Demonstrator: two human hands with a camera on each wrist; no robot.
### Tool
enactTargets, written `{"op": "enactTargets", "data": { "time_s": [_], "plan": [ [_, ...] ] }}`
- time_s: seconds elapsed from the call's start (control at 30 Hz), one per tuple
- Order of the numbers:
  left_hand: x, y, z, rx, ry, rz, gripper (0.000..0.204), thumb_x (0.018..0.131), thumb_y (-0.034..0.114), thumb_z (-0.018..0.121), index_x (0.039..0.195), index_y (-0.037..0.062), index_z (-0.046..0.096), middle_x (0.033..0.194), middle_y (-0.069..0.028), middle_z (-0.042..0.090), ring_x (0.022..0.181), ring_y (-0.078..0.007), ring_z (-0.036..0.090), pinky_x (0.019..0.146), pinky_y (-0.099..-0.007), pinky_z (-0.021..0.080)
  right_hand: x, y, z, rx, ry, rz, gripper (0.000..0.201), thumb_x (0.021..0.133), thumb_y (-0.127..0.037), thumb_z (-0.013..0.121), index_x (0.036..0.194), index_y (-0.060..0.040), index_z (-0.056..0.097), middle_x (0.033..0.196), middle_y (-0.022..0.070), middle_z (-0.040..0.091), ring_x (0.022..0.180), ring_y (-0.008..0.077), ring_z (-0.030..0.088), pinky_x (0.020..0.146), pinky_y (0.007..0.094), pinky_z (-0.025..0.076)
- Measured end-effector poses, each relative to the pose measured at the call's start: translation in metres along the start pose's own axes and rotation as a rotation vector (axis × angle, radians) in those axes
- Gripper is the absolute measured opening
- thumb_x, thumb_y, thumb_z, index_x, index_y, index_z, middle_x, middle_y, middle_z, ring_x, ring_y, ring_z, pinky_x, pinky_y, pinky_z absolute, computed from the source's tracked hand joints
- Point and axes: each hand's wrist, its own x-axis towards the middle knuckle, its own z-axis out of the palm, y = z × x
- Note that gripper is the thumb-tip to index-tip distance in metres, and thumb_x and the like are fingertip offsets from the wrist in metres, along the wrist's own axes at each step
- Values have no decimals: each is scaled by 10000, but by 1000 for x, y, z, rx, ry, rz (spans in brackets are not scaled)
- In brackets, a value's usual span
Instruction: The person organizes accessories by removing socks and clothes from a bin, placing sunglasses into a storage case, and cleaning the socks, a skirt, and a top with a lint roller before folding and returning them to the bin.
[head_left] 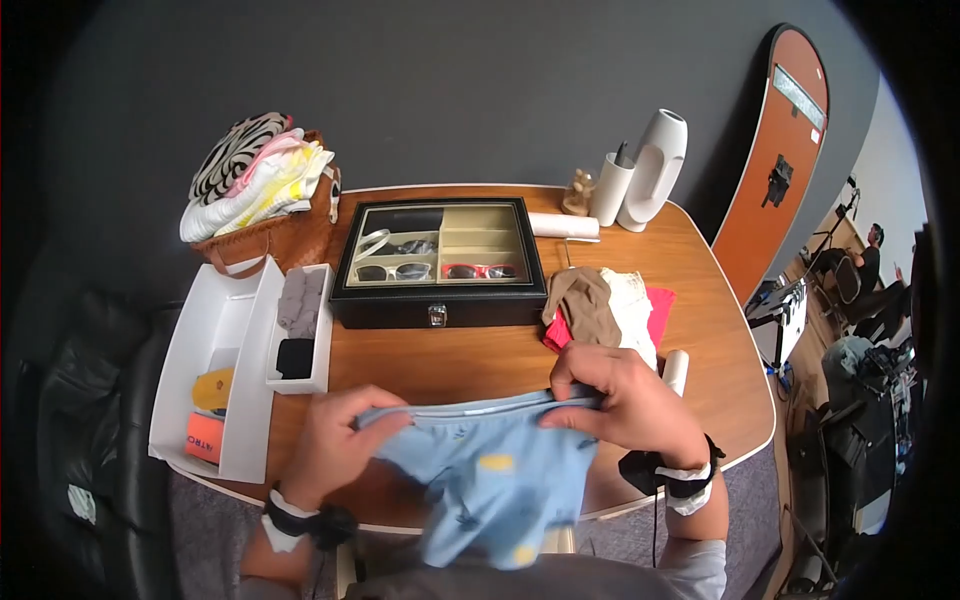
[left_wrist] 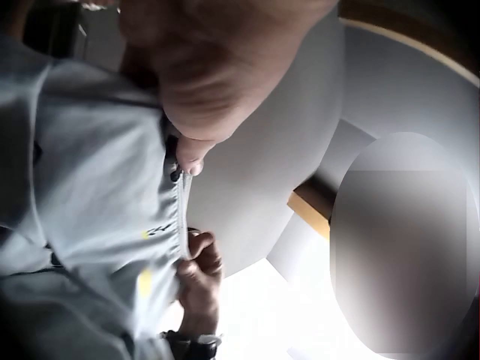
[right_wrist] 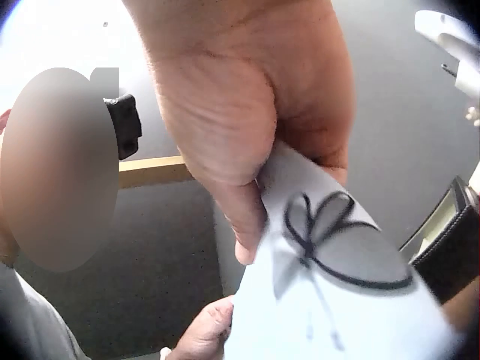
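Light blue shorts (head_left: 490, 480) with yellow and dark prints hang by their waistband between two hands, over the table's front edge. The left hand (head_left: 345, 435) pinches one end of the waistband between thumb and fingers. At the other end, the right hand (head_left: 630, 400) pinches the band the same way. In the left wrist view the shorts (left_wrist: 105, 172) hang from the left hand (left_wrist: 217, 67), with the right hand (left_wrist: 199, 281) beyond. A dark printed drawing shows on the cloth (right_wrist: 322, 300) below the right hand (right_wrist: 247, 97) in the right wrist view.
A black glasses case (head_left: 437, 316) stands mid-table (head_left: 400, 360). Left of it are white boxes (head_left: 256, 400) with folded items and a brown basket (head_left: 300, 240) of clothes. Brown, white and red clothes (head_left: 585, 305) lie right, near a white roll (head_left: 675, 372); white vases (head_left: 655, 175) stand behind.
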Motion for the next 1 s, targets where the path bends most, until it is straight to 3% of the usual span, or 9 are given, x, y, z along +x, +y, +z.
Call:
{"op": "enactTargets", "data": {
  "time_s": [0.17,0.3,0.4,0.6,0.63,0.73,0.8,0.87,1.0],
  "plan": [
    [11,5,-18,38,134,71,224,982,152,689,844,-23,664,657,-31,596,615,-71,507,561,-263,388,-4,18,7,-34,-29,-47,218,810,-68,846,924,0,673,874,91,661,840,282,661,717,373,507],
    [21,0,-25,68,174,115,261,974,141,697,790,-30,625,668,-63,590,597,-104,511,561,-288,393,-3,21,2,-61,57,-27,189,827,-77,833,917,5,687,890,105,660,840,288,657,729,370,509],
    [37,-12,-27,322,285,371,249,956,137,719,814,-50,636,723,-94,610,599,-151,529,565,-307,400,3,18,0,-75,132,24,162,846,-75,807,898,3,675,881,121,642,827,322,635,718,396,498],
    [70,-13,-32,298,344,293,210,973,112,705,857,-56,657,732,-52,566,644,-111,508,575,-278,387,31,28,3,-233,382,-117,125,881,-71,761,906,-4,659,868,137,623,810,367,614,713,437,495],
    [72,-3,-32,191,331,142,189,990,104,690,884,-50,663,750,-41,600,643,-101,557,561,-256,421,37,29,3,-251,428,-137,122,879,-64,759,908,-4,658,870,134,625,815,365,616,714,437,497],
    [76,-5,-31,42,429,227,161,1006,93,671,925,-46,666,794,-32,638,657,-95,608,571,-233,471,40,19,2,-348,498,-216,118,862,-29,748,928,-4,653,907,126,638,839,350,621,730,422,499],
    [58,0,-33,234,449,322,72,917,44,741,927,-15,700,892,-99,669,734,-195,686,633,-329,551,32,13,1,-435,506,-294,126,854,-19,745,941,-7,654,928,124,643,843,347,621,737,418,495],
    [26,-6,-28,417,448,403,72,885,42,766,912,6,710,911,-108,676,767,-239,695,670,-352,562,7,13,8,-529,390,-330,146,809,-9,735,925,-12,647,949,126,639,863,318,620,740,404,482],
    [-57,-41,-7,396,-1,214,110,858,26,758,962,28,723,952,-98,710,861,-295,671,782,-393,555,-59,23,36,-546,-67,-200,144,773,-122,733,850,-36,646,951,104,661,866,282,640,722,383,483]
  ]
}}
